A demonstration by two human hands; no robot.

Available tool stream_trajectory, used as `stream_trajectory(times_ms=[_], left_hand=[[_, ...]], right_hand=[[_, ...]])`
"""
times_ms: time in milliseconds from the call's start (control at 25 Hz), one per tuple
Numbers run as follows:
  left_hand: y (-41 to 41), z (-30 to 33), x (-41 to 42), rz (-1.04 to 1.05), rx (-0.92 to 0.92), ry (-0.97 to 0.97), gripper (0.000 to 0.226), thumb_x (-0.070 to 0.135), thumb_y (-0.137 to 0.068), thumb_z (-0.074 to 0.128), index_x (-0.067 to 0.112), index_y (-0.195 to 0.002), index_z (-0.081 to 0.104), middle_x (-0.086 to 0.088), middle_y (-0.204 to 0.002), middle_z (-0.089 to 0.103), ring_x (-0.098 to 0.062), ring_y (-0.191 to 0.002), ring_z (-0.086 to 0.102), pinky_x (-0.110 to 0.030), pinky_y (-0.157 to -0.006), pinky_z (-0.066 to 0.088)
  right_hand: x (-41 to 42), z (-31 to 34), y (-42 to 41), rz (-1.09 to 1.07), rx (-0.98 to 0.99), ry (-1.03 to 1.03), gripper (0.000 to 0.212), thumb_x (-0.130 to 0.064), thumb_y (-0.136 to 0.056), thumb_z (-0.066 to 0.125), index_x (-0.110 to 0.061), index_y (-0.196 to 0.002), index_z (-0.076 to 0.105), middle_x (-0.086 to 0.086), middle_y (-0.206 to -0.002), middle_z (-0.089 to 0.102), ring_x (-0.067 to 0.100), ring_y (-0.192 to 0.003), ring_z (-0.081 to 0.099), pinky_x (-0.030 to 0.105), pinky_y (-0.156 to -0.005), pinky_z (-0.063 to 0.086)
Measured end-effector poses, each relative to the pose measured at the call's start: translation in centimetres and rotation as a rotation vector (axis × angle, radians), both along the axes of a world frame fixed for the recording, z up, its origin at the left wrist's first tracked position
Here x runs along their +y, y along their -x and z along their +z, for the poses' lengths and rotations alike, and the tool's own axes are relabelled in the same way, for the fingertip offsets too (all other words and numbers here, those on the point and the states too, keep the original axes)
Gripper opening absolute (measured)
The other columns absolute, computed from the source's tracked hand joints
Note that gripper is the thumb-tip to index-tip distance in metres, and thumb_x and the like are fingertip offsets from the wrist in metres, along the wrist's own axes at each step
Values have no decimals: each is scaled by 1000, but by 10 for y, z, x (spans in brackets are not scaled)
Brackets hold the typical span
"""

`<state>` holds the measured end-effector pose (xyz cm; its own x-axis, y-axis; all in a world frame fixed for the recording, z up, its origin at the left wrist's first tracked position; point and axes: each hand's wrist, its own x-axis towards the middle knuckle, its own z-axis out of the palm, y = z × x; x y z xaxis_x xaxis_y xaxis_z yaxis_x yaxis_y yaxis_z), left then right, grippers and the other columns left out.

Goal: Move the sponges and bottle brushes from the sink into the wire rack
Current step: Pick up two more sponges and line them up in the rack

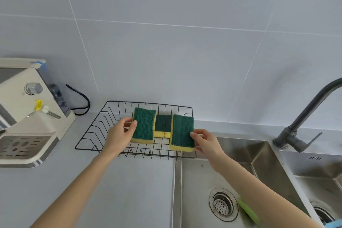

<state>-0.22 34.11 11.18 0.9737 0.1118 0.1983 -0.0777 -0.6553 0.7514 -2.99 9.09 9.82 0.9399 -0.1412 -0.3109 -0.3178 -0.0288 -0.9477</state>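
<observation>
A black wire rack (96,131) stands on the counter left of the sink (196,181). My left hand (120,135) grips a green-and-yellow sponge (144,126) over the rack, green side up. My right hand (207,141) grips a second such sponge (182,132) over the rack's right end. Between them, two more sponges (163,126) lie in the rack. In the sink, a green brush handle (247,209) shows beside my right forearm, partly hidden. A blue piece (333,225) peeks in at the bottom right corner.
A cream appliance (27,116) with a drip tray stands at the left, its black cord (81,102) trailing behind. A dark faucet (303,122) rises at the right between two steel basins. The sink drain (223,204) lies near my right arm. A tiled wall is behind.
</observation>
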Motion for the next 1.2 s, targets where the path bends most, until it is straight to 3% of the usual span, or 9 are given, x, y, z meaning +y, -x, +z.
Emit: stream_trajectory(times_ms=[200, 520, 720, 880, 960, 1200], left_hand=[[-37, -2, 39, 135, 18, 7, 36, 26, -93, 44, 1, -118, 50, -17, -115, 63, -29, -100, 60, -35, -77, 50], [-73, -23, 73, 239, 76, -37, 34, 24, -94, 40, 1, -119, 48, -17, -117, 62, -31, -99, 60, -30, -72, 41], [-77, -32, 93, 294, 76, -35, 33, 25, -94, 41, 2, -117, 50, -17, -115, 63, -28, -97, 58, -30, -74, 40], [-78, -40, 103, 300, 85, -18, 33, 24, -94, 42, 3, -117, 50, -18, -114, 63, -29, -98, 58, -31, -76, 40], [-78, -43, 106, 293, 83, -14, 32, 24, -93, 42, 4, -117, 50, -18, -113, 63, -25, -93, 56, -30, -76, 40], [-79, -49, 109, 277, 66, 10, 31, 24, -93, 43, 4, -116, 51, -16, -108, 64, -19, -85, 52, -31, -72, 44]], right_hand=[[41, -5, -51, 39, 3, 128, 26, -19, -91, 55, -7, -114, 53, 10, -97, 61, 24, -92, 61, 36, -84, 54], [106, -21, -115, 142, 96, 175, 30, -20, -91, 55, -8, -118, 53, 12, -117, 62, 24, -97, 61, 39, -94, 52], [140, -29, -145, 233, 138, 296, 34, -20, -94, 50, -5, -124, 48, 14, -122, 58, 27, -106, 61, 32, -88, 51], [158, -40, -161, 321, 101, 529, 34, -18, -94, 48, 0, -122, 45, 17, -115, 54, 24, -86, 53, 30, -74, 49], [166, -46, -166, 363, 78, 614, 35, -18, -94, 48, 1, -123, 44, 18, -117, 53, 22, -85, 48, 28, -71, 44], [174, -55, -167, 489, 36, 810, 36, -15, -95, 47, 0, -126, 38, 20, -124, 51, 34, -105, 57, 31, -73, 45]])
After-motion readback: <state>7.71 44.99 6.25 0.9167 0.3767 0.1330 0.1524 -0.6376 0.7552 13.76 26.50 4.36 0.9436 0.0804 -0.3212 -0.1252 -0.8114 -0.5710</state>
